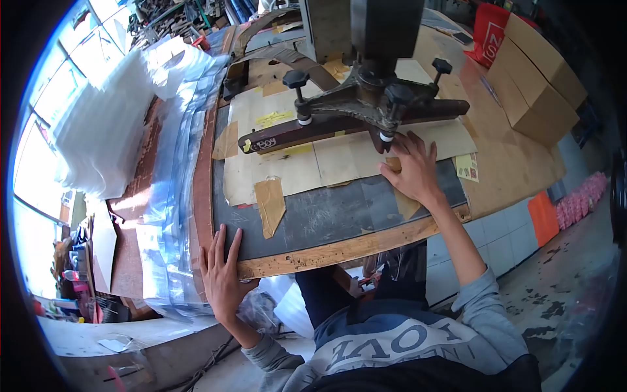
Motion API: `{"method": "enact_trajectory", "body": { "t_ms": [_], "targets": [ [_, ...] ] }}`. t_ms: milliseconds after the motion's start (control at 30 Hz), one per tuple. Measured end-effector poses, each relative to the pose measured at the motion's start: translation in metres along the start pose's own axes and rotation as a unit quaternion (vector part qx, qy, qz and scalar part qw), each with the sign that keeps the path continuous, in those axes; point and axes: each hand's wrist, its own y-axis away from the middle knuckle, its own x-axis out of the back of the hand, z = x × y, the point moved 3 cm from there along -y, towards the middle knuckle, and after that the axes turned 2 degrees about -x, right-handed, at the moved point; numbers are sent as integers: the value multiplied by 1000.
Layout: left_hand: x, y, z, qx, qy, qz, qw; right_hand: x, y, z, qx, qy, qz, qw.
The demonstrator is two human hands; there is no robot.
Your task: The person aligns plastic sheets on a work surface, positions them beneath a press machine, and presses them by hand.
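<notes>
My left hand (pixel 224 277) rests on the front left corner of the dark work surface (pixel 320 219), its fingers apart and holding nothing. My right hand (pixel 414 168) lies with spread fingers on the cream sheet (pixel 339 160), close to the front tip of a black metal press frame (pixel 366 98). Under that frame a long dark bar (pixel 313 134) crosses the sheet. Brown tape (pixel 270 206) joins the sheet's front edge to the dark surface. A wooden strip (pixel 339 251) edges the surface in front of me.
Stacked white foam sheets (pixel 104 130) and clear plastic film (pixel 173 170) lie at the left. Cardboard boxes (pixel 535 85) and a red bag (pixel 486 36) stand at the back right. Black knobs (pixel 296 79) rise from the press frame.
</notes>
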Motion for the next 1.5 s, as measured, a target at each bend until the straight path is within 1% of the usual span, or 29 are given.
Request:
{"method": "enact_trajectory", "body": {
  "t_ms": [133,233,333,367,433,500,533,567,633,667,733,833,933,1033,1167,1200,1300,1400,1500],
  "targets": [
    [0,0,0,-6,-6,-4,1000,2,0,-1,9,-5,12,1000],
    [2,0,2,-11,10,-9,1000,3,0,1,-7,-14,-16,1000],
    [-1,5,8,40,24,-39,998,1,1,0,3,-6,3,1000],
    [3,0,22,13,30,-10,999,0,1,0,2,-7,7,1000],
    [9,-14,73,-38,45,43,997,-3,3,2,0,-6,9,1000],
    [2,-38,133,-167,201,10,965,-5,4,6,-5,-19,1,1000],
    [-3,-45,161,-200,211,7,957,-6,3,7,-5,-27,-3,1000],
    [-8,-50,183,-233,220,5,947,-5,3,8,0,-28,3,1000],
    [-18,-57,203,-263,153,-9,953,-2,7,9,9,-29,12,999],
    [-22,-60,209,-277,120,-14,953,1,8,10,5,-33,0,999],
    [-26,-61,210,-273,117,-8,955,12,16,8,-4,-43,-20,999],
    [-27,-59,207,-276,123,-2,953,39,43,2,0,-72,7,997],
    [-27,-59,207,-273,135,15,953,56,76,-5,-14,-149,70,986],
    [-29,-56,206,-276,135,15,951,51,97,-4,21,-165,111,980],
    [-37,-49,205,-310,83,39,946,45,104,-3,43,-148,188,970],
    [-35,-47,204,-315,87,30,945,43,105,-2,49,-151,203,966],
    [-41,-43,201,-346,-1,72,935,41,108,-4,61,-142,245,957],
    [-43,-39,201,-351,-21,112,929,41,109,-5,59,-131,275,951],
    [-47,-36,203,-331,-22,124,935,36,113,-4,50,-129,294,946]
  ]
}}
